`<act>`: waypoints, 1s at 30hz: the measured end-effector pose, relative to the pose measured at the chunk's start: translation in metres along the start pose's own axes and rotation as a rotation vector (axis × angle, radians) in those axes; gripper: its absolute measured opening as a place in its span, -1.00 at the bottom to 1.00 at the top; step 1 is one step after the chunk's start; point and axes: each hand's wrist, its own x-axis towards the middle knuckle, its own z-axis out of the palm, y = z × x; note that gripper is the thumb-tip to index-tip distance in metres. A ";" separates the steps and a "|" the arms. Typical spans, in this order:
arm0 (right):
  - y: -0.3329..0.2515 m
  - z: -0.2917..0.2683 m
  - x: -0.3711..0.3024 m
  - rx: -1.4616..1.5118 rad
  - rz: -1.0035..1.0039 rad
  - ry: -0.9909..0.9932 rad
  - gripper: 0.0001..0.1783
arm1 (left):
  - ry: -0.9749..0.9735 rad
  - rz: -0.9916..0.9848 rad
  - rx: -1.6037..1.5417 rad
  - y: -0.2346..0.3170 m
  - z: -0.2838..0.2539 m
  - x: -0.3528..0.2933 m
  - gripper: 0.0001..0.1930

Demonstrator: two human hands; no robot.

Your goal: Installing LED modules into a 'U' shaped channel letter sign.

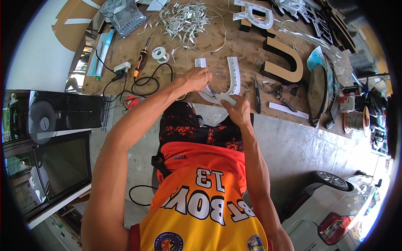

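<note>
A white U-shaped letter panel (pixel 235 79) with a row of small LED modules along it lies near the table's front edge. My left hand (pixel 197 79) is over its left arm, fingers bent together in a pinch; what they hold, if anything, is too small to make out. At the bottom curve my right hand (pixel 238 111) grips a small pale rectangular piece (pixel 226 99) between thumb and fingers. This piece touches or overlaps the panel's edge. To the left rest a soldering iron (pixel 141 58) with an orange and black handle and a spool of solder wire (pixel 160 54).
A heap of white LED modules (pixel 184 21) lies at the back. To the right are a deep U-shaped letter (pixel 289 60), a black pen-like tool (pixel 257 94), pliers (pixel 282 96) and a pouch (pixel 319 90). Black cords (pixel 146 85) loop on the left.
</note>
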 end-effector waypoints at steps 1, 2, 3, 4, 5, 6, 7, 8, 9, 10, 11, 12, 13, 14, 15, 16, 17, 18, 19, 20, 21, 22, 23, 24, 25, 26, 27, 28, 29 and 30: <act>0.001 0.000 -0.001 -0.004 -0.007 -0.001 -0.66 | 0.001 0.002 0.000 0.003 -0.003 0.001 -0.85; 0.002 -0.001 -0.001 -0.006 -0.008 0.001 -0.66 | -0.005 -0.019 0.005 0.006 -0.005 0.002 -0.85; 0.002 -0.002 -0.002 -0.022 -0.032 -0.003 -0.65 | -0.011 -0.040 0.011 0.010 -0.008 0.002 -0.85; 0.002 -0.003 -0.002 -0.038 -0.057 -0.007 -0.63 | -0.017 -0.061 0.017 0.013 -0.011 0.004 -0.85; 0.003 -0.004 -0.002 -0.054 -0.081 -0.011 -0.62 | -0.014 -0.061 0.017 0.016 -0.015 0.006 -0.85; 0.004 -0.003 -0.003 -0.055 -0.086 -0.012 -0.62 | -0.010 -0.082 0.020 0.017 -0.017 0.006 -0.86; 0.005 -0.002 -0.004 -0.074 -0.117 0.016 -0.63 | -0.006 -0.102 0.022 0.019 -0.020 0.007 -0.87; 0.007 -0.002 -0.005 -0.093 -0.149 0.045 -0.63 | -0.001 -0.121 0.024 0.020 -0.023 0.009 -0.88; 0.008 -0.002 -0.006 -0.112 -0.180 0.074 -0.64 | 0.004 -0.123 0.025 0.021 -0.026 0.012 -0.88; 0.010 -0.005 -0.007 -0.115 -0.184 0.074 -0.64 | -0.050 -0.147 0.057 0.022 -0.029 0.017 -0.86; 0.007 -0.010 -0.009 -0.068 -0.143 0.106 -0.65 | -0.102 -0.175 0.090 0.021 -0.033 0.020 -0.84; 0.005 -0.015 -0.009 -0.020 -0.103 0.137 -0.66 | -0.153 -0.204 0.123 0.020 -0.037 0.022 -0.81; 0.006 -0.023 -0.007 0.024 -0.059 0.177 -0.68 | -0.145 -0.201 0.123 0.023 -0.039 0.028 -0.81; 0.015 -0.030 -0.002 0.017 -0.064 0.182 -0.68 | -0.169 -0.198 0.181 0.027 -0.039 0.032 -0.79; 0.034 -0.037 0.005 0.064 -0.053 0.276 -0.67 | -0.193 -0.195 0.239 0.031 -0.040 0.035 -0.77; 0.046 -0.043 0.010 0.111 -0.039 0.371 -0.65 | -0.218 -0.190 0.298 0.034 -0.038 0.038 -0.75; 0.059 -0.047 0.014 0.159 -0.027 0.467 -0.64 | -0.209 -0.185 0.298 0.036 -0.038 0.040 -0.75; 0.055 -0.048 0.020 0.156 -0.034 0.468 -0.64 | -0.197 -0.185 0.312 0.033 -0.034 0.039 -0.76; 0.050 -0.048 0.029 0.110 -0.059 0.513 -0.64 | -0.183 -0.187 0.328 0.030 -0.031 0.036 -0.77; 0.043 -0.046 0.039 0.066 -0.086 0.557 -0.64 | -0.169 -0.191 0.345 0.027 -0.029 0.033 -0.78; 0.036 -0.045 0.050 0.023 -0.115 0.601 -0.64 | -0.159 -0.199 0.350 0.025 -0.026 0.031 -0.78; 0.035 -0.042 0.064 0.023 -0.130 0.607 -0.64 | -0.121 -0.213 0.357 0.025 -0.024 0.030 -0.80; 0.043 -0.039 0.078 -0.045 -0.191 0.641 -0.65 | -0.076 -0.214 0.365 0.030 -0.023 0.034 -0.82; 0.050 -0.036 0.092 -0.113 -0.253 0.674 -0.65 | -0.031 -0.217 0.374 0.035 -0.023 0.037 -0.83; 0.056 -0.031 0.104 -0.174 -0.311 0.696 -0.65 | -0.019 -0.217 0.385 0.038 -0.021 0.037 -0.83; 0.052 -0.027 0.111 -0.166 -0.330 0.699 -0.65 | 0.021 -0.186 0.393 0.040 -0.019 0.033 -0.85; 0.048 -0.022 0.114 -0.165 -0.300 0.669 -0.66 | 0.060 -0.155 0.402 0.043 -0.018 0.028 -0.85; 0.046 -0.018 0.115 -0.164 -0.265 0.640 -0.67 | 0.069 -0.160 0.414 0.044 -0.016 0.025 -0.85; 0.045 -0.015 0.116 -0.165 -0.232 0.611 -0.68 | 0.072 -0.196 0.296 0.046 -0.015 0.020 -0.86; 0.046 -0.013 0.116 -0.161 -0.245 0.617 -0.68 | 0.073 -0.228 0.177 0.049 -0.013 0.016 -0.87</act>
